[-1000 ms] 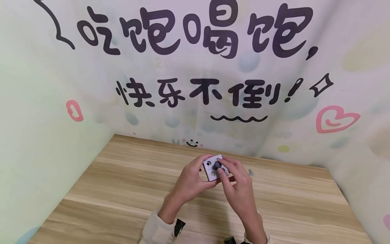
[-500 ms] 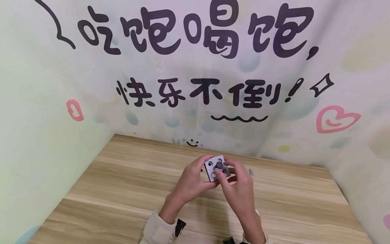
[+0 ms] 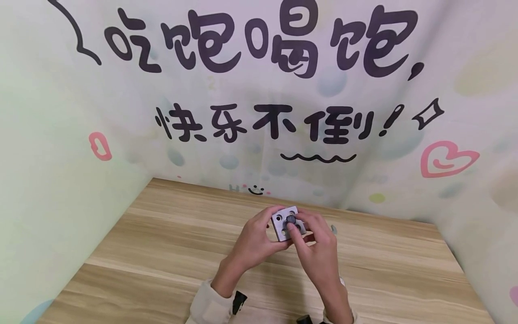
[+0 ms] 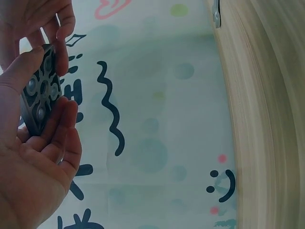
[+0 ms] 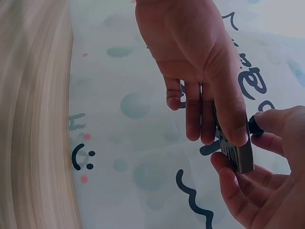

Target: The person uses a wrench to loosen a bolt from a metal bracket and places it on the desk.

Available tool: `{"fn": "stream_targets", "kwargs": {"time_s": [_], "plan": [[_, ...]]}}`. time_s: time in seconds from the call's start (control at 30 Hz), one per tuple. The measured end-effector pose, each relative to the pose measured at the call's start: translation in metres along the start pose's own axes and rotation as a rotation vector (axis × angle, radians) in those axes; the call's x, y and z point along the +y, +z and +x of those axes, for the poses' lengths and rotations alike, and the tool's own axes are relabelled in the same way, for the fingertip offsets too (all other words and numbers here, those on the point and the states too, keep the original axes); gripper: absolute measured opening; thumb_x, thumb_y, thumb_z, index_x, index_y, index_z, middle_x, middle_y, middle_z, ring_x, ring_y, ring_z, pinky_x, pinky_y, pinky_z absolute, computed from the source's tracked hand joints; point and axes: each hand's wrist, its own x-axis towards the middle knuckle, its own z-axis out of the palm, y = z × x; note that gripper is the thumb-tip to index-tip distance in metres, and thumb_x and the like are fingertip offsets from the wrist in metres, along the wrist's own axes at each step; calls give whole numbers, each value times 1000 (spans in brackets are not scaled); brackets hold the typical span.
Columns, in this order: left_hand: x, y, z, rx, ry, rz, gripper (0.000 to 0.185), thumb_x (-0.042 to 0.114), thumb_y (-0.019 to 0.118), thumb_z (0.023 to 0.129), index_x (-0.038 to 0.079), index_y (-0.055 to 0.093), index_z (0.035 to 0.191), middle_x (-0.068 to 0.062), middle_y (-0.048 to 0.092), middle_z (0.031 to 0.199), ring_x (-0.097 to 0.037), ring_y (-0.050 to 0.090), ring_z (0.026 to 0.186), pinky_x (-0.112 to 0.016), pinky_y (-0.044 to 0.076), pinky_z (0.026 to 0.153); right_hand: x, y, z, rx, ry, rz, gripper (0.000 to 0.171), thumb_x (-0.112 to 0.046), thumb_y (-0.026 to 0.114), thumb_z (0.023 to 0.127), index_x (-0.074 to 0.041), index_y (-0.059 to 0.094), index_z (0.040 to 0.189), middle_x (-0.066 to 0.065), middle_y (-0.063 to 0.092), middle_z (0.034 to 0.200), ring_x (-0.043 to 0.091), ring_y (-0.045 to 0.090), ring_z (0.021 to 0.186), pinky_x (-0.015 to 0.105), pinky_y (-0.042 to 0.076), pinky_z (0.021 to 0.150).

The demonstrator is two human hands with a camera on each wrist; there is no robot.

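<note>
A square grey metal plate with corner holes is held up above the table, its face tilted toward the head camera. From its middle stands a black knob. My left hand grips the plate by opposite edges, thumb on the near one. Thumb and forefinger of my right hand pinch the knob, while its other fingers lie curled beside the plate. In the left wrist view the plate's underside shows dark recesses. The right wrist view has the plate edge-on, with the knob sticking out between the fingertips.
A small silver metal piece lies on the wood-grain table to the right of my right hand. Behind rises a cloth wall with large black lettering. Black camera mounts sit at the sleeves.
My right forefinger came away from the knob half a second ago and is now back at its side. The plate has shifted slightly right; my left hand keeps the same hold.
</note>
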Motion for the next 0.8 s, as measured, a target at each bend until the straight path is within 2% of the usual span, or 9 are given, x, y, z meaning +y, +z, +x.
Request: {"fn": "stream_targets", "kwargs": {"time_s": [0.2, 0.5, 0.67, 0.8], "plan": [[0, -1, 0, 9, 1, 11, 68, 18, 90, 70, 7, 57, 129, -4, 67, 118, -12, 60, 92, -25, 50, 76, 0, -1, 0, -30, -7, 6, 26, -1, 74, 86, -6, 73, 111, 7, 68, 112, 11, 62, 83, 23, 52, 56], [-1, -1, 0, 4, -4, 5, 68, 17, 90, 71, 7, 56, 129, -5, 67, 118, -12, 60, 93, -26, 50, 76, 1, -3, 0, -62, 8, 21, 29, -1, 73, 87, -8, 72, 115, 6, 66, 114, 12, 62, 84, 25, 53, 56], [-1, -1, 0, 5, 3, 1, 69, 16, 90, 70, 7, 56, 129, -5, 67, 118, -12, 59, 93, -26, 51, 76, 0, -2, 1, -51, 7, 49, 35, -3, 76, 84, -8, 68, 118, 6, 66, 109, 16, 65, 80, 22, 53, 56], [-1, -1, 0, 4, 12, -1, 69, 15, 90, 70, 7, 56, 129, -5, 66, 119, -12, 59, 94, -26, 50, 77, -2, -1, 1, -21, -5, 43, 32, -3, 78, 83, -7, 68, 113, 7, 67, 106, 17, 66, 77, 19, 52, 56]]}}
